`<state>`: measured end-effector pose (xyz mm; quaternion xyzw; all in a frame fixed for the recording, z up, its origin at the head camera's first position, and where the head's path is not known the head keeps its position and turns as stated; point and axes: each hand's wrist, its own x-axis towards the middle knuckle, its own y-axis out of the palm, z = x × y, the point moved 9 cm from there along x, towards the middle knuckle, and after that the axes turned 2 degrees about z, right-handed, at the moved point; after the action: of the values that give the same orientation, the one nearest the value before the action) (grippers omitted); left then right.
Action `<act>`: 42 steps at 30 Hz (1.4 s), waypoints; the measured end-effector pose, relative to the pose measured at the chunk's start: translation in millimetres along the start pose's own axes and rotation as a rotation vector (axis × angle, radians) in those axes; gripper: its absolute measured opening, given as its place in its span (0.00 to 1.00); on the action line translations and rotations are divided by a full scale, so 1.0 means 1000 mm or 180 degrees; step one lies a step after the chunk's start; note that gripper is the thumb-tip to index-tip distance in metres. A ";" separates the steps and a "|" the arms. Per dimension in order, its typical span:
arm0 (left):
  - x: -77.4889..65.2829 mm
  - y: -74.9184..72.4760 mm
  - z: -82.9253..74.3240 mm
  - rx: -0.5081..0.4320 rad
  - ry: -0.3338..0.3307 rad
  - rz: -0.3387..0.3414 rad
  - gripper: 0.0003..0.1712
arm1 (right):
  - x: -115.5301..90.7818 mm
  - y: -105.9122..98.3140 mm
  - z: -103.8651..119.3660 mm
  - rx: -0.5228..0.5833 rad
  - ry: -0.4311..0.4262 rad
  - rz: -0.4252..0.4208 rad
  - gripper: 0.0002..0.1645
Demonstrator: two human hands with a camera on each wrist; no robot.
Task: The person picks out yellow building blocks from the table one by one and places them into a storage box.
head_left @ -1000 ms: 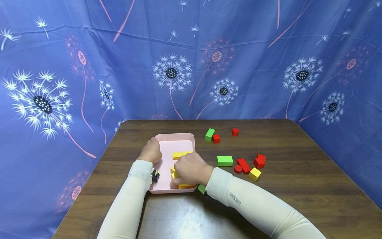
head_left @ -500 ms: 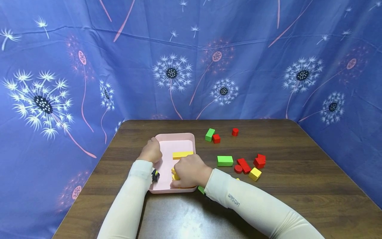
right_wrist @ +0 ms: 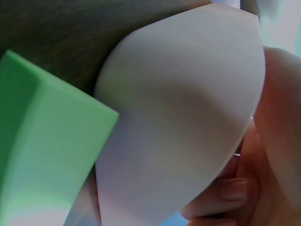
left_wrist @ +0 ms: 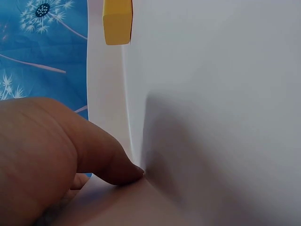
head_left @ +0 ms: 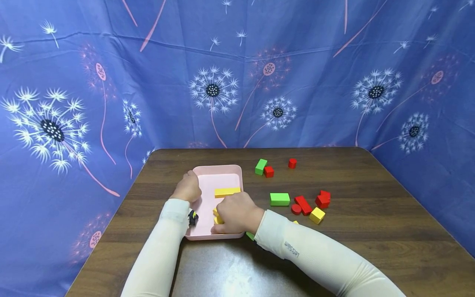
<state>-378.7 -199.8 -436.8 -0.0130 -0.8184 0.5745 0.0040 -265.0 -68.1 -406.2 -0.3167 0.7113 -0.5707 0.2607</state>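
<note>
A shallow pink tray (head_left: 213,237) lies on the table. My left hand (head_left: 188,187) grips its left wall, and the left wrist view shows the thumb (left_wrist: 110,162) inside against the wall. My right hand (head_left: 237,212) reaches over the right wall into the near right corner, fingers curled about a yellow block mostly hidden beneath it. Parts of yellow blocks (head_left: 217,220) peek out left of that hand. Farther back in the tray a long yellow block (head_left: 227,192) lies crosswise. In the right wrist view, curled fingers (right_wrist: 221,195) show beyond the tray wall.
A green block (head_left: 280,199) lies right of the tray; another (right_wrist: 51,141) is close outside its wall. Red blocks (head_left: 303,205), a red disc (head_left: 296,209) and a yellow cube (head_left: 317,215) lie farther right. A green block (head_left: 261,166) and red pieces (head_left: 292,163) are behind.
My right hand has shifted slightly, covering the yellow-orange block that showed at the tray's front wall. A yellow corner has come into sight above the right sleeve. My left hand has stayed put.
</note>
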 end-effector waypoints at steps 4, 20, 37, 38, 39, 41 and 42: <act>0.000 0.000 0.000 0.0014 0.0003 -0.0001 0.30 | -0.001 -0.002 -0.001 0.0000 -0.0016 0.0001 0.34; 0.002 0.001 0.002 -0.0001 -0.0037 0.0014 0.31 | -0.012 -0.016 -0.009 -0.0045 -0.0066 -0.0163 0.29; 0.000 0.000 0.001 0.0041 -0.0075 0.0100 0.30 | -0.046 -0.037 -0.026 0.0486 -0.0114 -0.0586 0.22; 0.000 0.000 0.001 0.0046 -0.0074 0.0096 0.30 | -0.048 -0.039 -0.028 0.0533 -0.0087 -0.0600 0.22; 0.000 0.001 0.001 0.0045 -0.0069 0.0097 0.30 | -0.051 -0.040 -0.031 0.0583 -0.0068 -0.0614 0.22; 0.000 0.001 0.001 0.0052 -0.0058 0.0075 0.30 | -0.055 -0.042 -0.037 0.0667 -0.0029 -0.0646 0.23; 0.001 0.001 0.001 0.0061 -0.0051 0.0067 0.30 | -0.057 -0.043 -0.039 0.0690 -0.0017 -0.0662 0.23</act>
<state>-379.5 -200.3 -437.8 -0.0169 -0.8127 0.5824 -0.0086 -249.9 -6.7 -355.7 -0.3602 0.6081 -0.6673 0.2347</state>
